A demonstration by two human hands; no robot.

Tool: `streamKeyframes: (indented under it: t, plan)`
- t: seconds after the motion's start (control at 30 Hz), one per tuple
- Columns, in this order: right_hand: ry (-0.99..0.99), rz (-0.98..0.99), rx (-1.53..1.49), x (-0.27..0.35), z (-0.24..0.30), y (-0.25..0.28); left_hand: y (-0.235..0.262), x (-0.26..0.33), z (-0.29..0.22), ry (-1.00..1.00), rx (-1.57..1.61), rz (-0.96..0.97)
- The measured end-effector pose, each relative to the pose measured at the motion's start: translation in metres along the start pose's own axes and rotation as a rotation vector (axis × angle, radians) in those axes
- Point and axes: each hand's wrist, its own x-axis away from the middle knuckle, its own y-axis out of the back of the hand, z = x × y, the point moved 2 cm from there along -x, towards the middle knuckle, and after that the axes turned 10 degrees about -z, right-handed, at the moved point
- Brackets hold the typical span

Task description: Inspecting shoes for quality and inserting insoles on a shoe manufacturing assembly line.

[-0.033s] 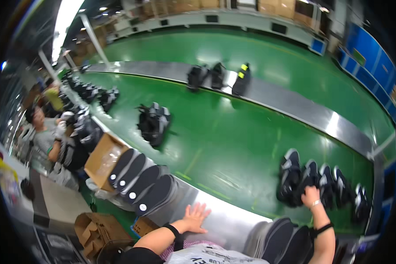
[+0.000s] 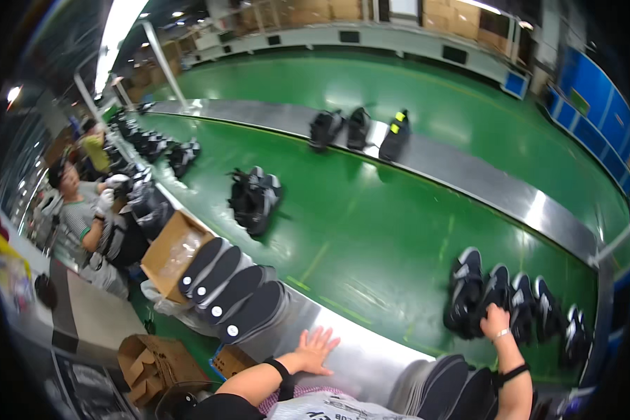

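Note:
With fingers spread, my left hand [image 2: 316, 350] lies on the bare metal ledge [image 2: 357, 343] at the near edge of the green surface. My right hand [image 2: 495, 320] reaches out at the right, fingers curled on the heel end of a black and grey shoe [image 2: 497, 283]. That shoe stands in a row, between another dark shoe [image 2: 465, 283] on its left and several more [image 2: 521, 301] on its right. Beneath my right forearm, a stack of dark insoles [image 2: 441, 385] rests on the ledge. More insole stacks [image 2: 255, 308] with white dots lie left of my left hand.
An open cardboard box [image 2: 175, 255] holding clear plastic sits past the left insoles. A pair of shoes [image 2: 255, 199] stands mid-surface, with more shoes [image 2: 358, 128] on the far metal strip [image 2: 462, 164]. Co-workers [image 2: 84, 210] are at the left. A carton [image 2: 157, 367] stands low left.
The whole view has shifted slightly, so things appear a little lower and further right. Both hands keep nearly the same places, the right one still on the shoe.

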Motion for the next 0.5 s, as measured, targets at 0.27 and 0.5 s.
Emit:
streamKeyframes:
  t: [0.27,0.5]
  plan:
    - [0.006,0.403,-0.159,-0.006,0.009,-0.011,0.006,0.001,-0.004,0.006,0.119,-0.017]
    - [-0.128,0.164,-0.279,-0.021,0.041,0.035,0.0,-0.005,-0.003,-0.041,0.149,-0.046]
